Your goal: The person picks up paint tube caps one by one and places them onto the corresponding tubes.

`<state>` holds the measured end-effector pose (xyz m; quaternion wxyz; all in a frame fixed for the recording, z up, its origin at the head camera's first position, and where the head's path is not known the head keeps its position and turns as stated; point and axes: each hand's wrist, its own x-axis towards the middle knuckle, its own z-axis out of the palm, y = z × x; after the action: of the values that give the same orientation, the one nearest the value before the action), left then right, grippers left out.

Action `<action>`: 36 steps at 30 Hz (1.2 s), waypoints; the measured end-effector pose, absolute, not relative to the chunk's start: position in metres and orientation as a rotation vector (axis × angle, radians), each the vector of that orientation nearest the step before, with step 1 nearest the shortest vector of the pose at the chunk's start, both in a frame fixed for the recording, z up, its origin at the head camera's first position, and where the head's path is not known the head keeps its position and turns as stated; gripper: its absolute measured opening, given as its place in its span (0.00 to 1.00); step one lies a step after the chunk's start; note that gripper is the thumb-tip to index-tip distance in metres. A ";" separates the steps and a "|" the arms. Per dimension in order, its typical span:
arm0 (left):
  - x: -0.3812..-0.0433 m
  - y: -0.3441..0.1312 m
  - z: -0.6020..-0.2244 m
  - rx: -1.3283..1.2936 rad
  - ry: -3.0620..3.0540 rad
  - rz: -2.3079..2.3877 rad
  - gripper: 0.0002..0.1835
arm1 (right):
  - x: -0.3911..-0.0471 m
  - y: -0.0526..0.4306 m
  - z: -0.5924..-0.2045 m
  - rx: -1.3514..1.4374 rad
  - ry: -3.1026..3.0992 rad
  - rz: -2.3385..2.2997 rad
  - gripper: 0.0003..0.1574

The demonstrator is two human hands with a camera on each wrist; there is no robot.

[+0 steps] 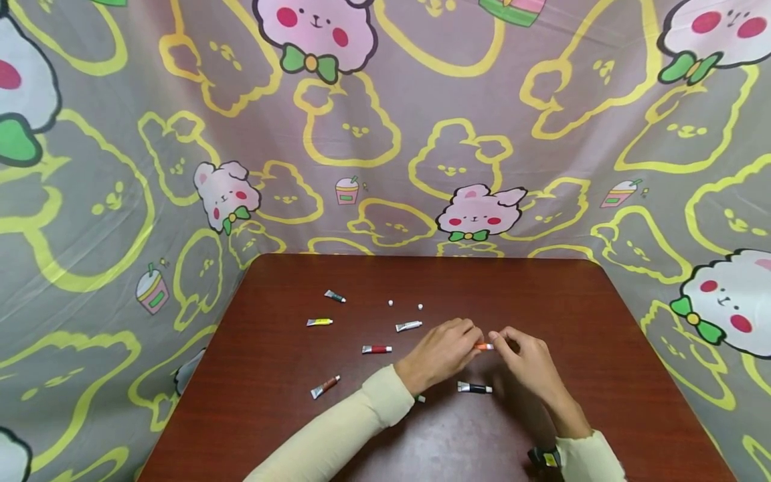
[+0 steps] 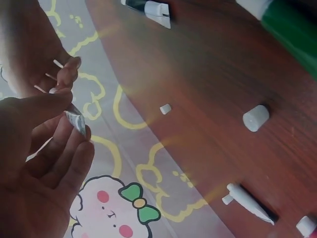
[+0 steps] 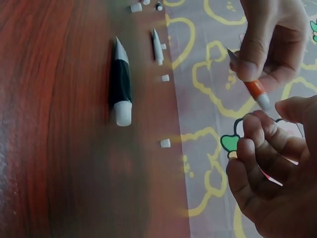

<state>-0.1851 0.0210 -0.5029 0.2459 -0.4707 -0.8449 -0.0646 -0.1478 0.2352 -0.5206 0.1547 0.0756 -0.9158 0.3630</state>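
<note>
An orange paint tube (image 3: 256, 89) with a white cap (image 3: 264, 102) is pinched between my left thumb and fingers, cap end toward the right. In the left wrist view the left hand (image 2: 49, 153) holds its silver crimped end (image 2: 76, 120). My right hand (image 3: 277, 163) is close beside the cap, thumb and forefinger spread around its end, the other fingers loosely bent. Both hands are above the table, the left hand (image 1: 442, 348) reaching in from the left. In front of them lies a black paint tube (image 1: 474, 387) with a white cap.
Left of the hands lie red (image 1: 377, 349), white (image 1: 409, 326), yellow (image 1: 320, 322), dark teal (image 1: 334, 296) and brown (image 1: 326, 387) tubes. A green tube (image 2: 293, 32) is mostly hidden under the left sleeve in the head view. Small white caps (image 1: 390, 302) are scattered about. Patterned cloth (image 1: 361, 134) surrounds the table.
</note>
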 end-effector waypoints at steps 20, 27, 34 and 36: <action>-0.198 0.030 -0.535 -1.255 -2.496 -0.014 0.05 | -0.177 0.261 -0.531 0.176 -2.658 1.002 0.03; -0.204 0.033 -0.543 -1.253 -2.574 0.010 0.05 | -0.190 0.261 -0.536 0.234 -2.699 0.993 0.03; -0.204 0.035 -0.546 -1.249 -2.604 0.008 0.03 | -0.201 0.258 -0.542 0.274 -2.750 1.017 0.05; -0.204 0.036 -0.547 -1.246 -2.616 0.016 0.04 | -0.203 0.257 -0.543 0.280 -2.766 1.020 0.07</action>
<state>-0.2040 0.0362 -0.5468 0.1216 -0.4268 -0.8961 0.0054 -0.2028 0.2571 -0.5432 0.0901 0.0941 -0.9303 0.3430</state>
